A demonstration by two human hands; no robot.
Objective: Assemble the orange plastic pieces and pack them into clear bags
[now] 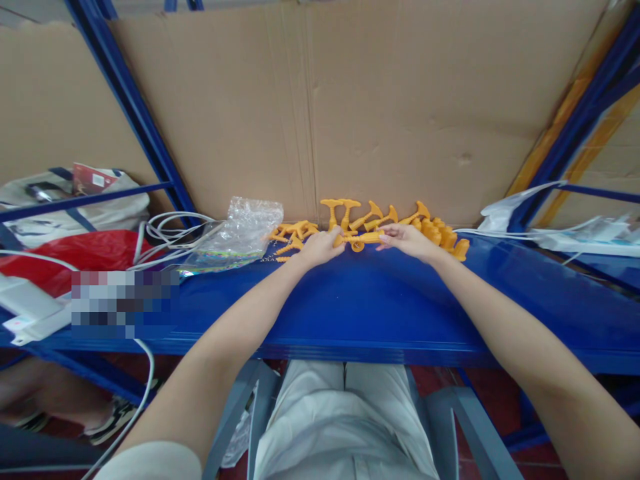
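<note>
My left hand (pixel 323 247) is closed round one end of a yellow plastic piece, mostly hidden by the fingers. From the other side my right hand (pixel 404 240) pinches a yellow plastic handle (pixel 370 237), lying sideways. The two parts meet in line between my hands; whether they are joined I cannot tell. A round yellow part (pixel 357 247) shows just below them. Behind my hands, several yellow toy hammers (pixel 349 208) lean on the cardboard. Loose yellow pieces (pixel 295 230) lie left of my left hand, and a pile of yellow handles (pixel 440 235) sits beyond my right hand.
A clear plastic bag (pixel 250 227) lies on the blue table (pixel 360 307), left of the pieces. Further left are white cables (pixel 175 220), a red bag (pixel 110 250) and a cloth bag (pixel 100 207). Cardboard (pixel 390 100) backs the table. A person's leg (pixel 75 393) shows lower left.
</note>
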